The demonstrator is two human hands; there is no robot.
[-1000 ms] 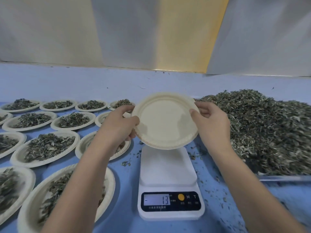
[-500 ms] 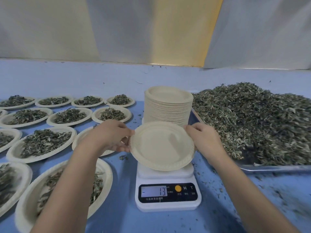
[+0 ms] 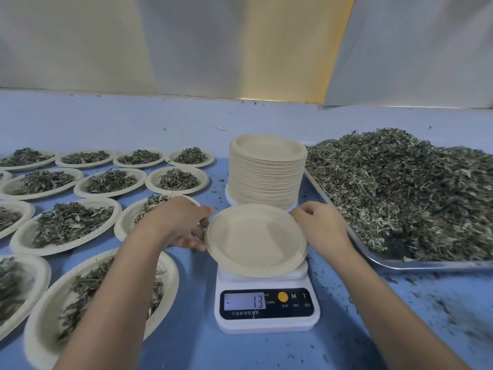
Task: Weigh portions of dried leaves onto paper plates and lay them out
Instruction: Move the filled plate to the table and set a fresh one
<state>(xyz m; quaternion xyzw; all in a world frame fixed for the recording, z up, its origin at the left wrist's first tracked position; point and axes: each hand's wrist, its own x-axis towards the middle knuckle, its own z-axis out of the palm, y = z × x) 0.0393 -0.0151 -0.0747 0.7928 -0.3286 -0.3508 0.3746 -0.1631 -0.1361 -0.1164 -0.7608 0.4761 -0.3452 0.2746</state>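
Grips the empty round beige paper plate at opposite rims with left hand and right hand, level and centred over the white digital scale, probably for a steady reading.

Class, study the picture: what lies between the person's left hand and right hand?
An empty paper plate, shown in the head view. The left hand and right hand hold its opposite rims over the white scale.

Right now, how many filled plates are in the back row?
4: far-left plate, second plate, third plate, fourth plate nearest the plate stack; more may lie past the left edge.
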